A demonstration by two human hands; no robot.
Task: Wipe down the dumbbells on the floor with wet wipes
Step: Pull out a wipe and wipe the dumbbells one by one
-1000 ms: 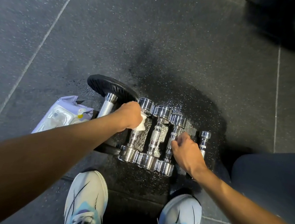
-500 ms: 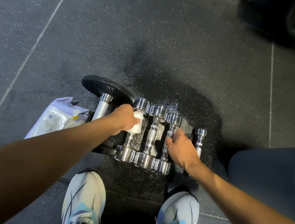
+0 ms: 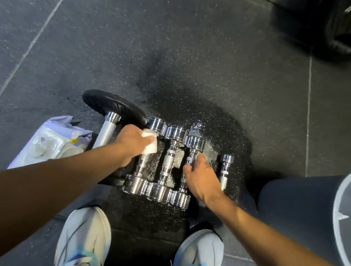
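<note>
Three chrome dumbbells lie side by side on the wet dark floor: a left one, a middle one and a right one. My left hand presses a white wet wipe against the upper handle of the left dumbbell. My right hand rests on the handle of the right dumbbell, fingers curled over it. A smaller chrome dumbbell lies just to the right. A large dumbbell with a black plate lies to the left.
A white and lilac pack of wet wipes lies on the floor at the left. My two white shoes stand just below the dumbbells. A dark bag sits at the top right, and my knee fills the right side.
My left hand has slid the wipe a little up the left dumbbell's handle toward its far head. My right hand has stayed on the right dumbbell.
</note>
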